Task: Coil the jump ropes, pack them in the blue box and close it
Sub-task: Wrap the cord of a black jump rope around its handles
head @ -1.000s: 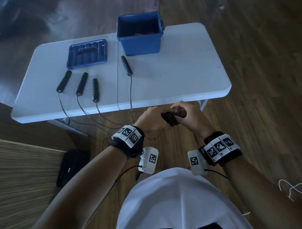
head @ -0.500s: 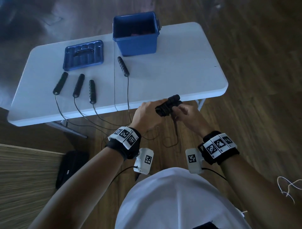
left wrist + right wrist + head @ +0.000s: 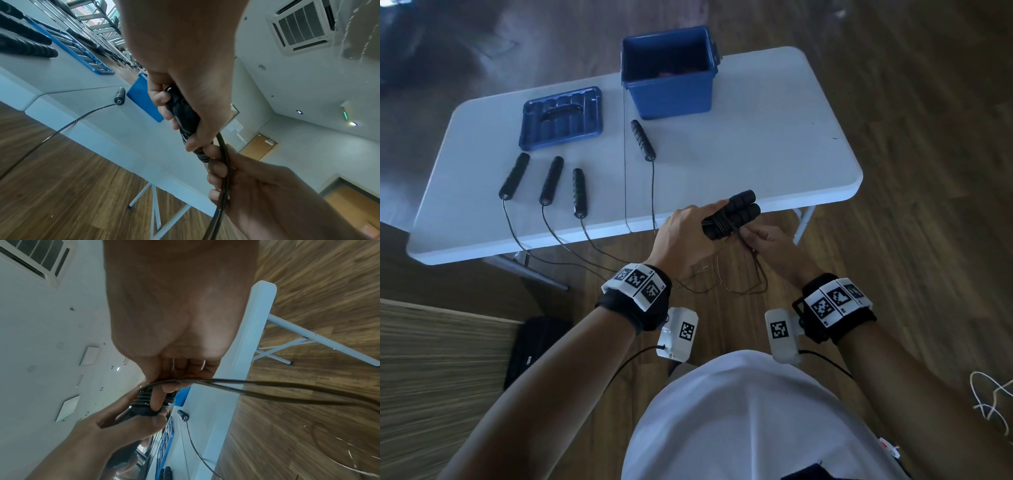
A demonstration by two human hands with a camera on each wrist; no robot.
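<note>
My left hand [image 3: 685, 233] grips a pair of black jump rope handles [image 3: 732, 214] held side by side, with cord wound round them, just in front of the table's near edge. My right hand [image 3: 763, 240] pinches that rope's cord [image 3: 756, 274], which loops down below both hands. In the left wrist view the handles [image 3: 183, 113] sit in my curled fingers and the cord [image 3: 224, 170] runs through my right hand. Several more black handles [image 3: 548, 181] lie on the white table [image 3: 774, 154], their cords hanging over the front edge. The open blue box [image 3: 669, 73] stands at the back.
The blue lid [image 3: 561, 118] lies flat at the back left of the table. One handle [image 3: 643, 140] lies alone just before the box. A black bag [image 3: 530, 349] sits on the wooden floor at my left, beside a striped surface.
Both hands rose from below the table edge to its level. The handles now stick out past my left hand, and my right hand has slid from the bundle down onto the cord.
</note>
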